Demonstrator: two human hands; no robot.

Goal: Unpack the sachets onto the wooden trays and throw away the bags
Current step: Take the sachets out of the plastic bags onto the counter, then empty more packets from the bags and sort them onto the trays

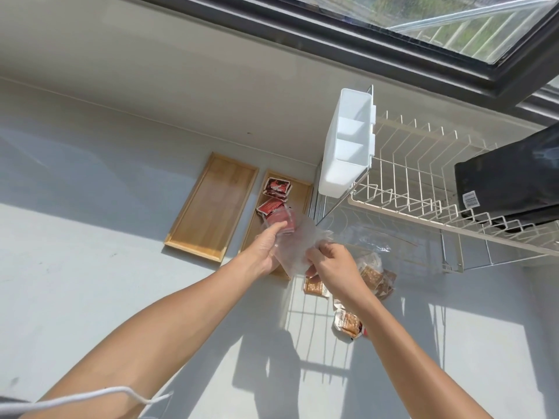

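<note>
White cord: a thin white cord (75, 399) loops across the lower left corner of the frame, over the left forearm.
Pale grey countertop: the pale grey countertop (90, 252) fills the left and bottom of the frame, crossed by sunlight and shadow.
Empty rectangular wooden tray: an empty rectangular wooden tray (211, 207) lies left of centre, its long side running toward the wall.
Second wooden tray: a second wooden tray (299, 192) sits just beside it on the right, partly hidden by the hands.
Red sachets: red sachets (276, 195) lie in a small pile at the far end of that second tray.
Left hand: the left hand (267, 247), at centre frame over the second tray, is closed on one edge of a crumpled clear plastic bag (298, 246), with one more red sachet at its fingertips; whether that sachet is inside the bag cannot be told.
Right hand: the right hand (331, 263) pinches the opposite edge of the same bag, fingers curled.
Brown sachets: brown sachets (348, 323) lie loose on the counter below and right of the right hand, others inside another clear bag (375, 275) near the wrist.
White plastic cutlery holder: a white plastic cutlery holder (348, 140) with dividers hangs on the end of a cream wire dish rack (423, 182), right of centre.
Black flat object: a black flat object (511, 182) rests in the rack at the right edge.
Dark-framed window: a dark-framed window (393, 40) runs along the upper right.
</note>
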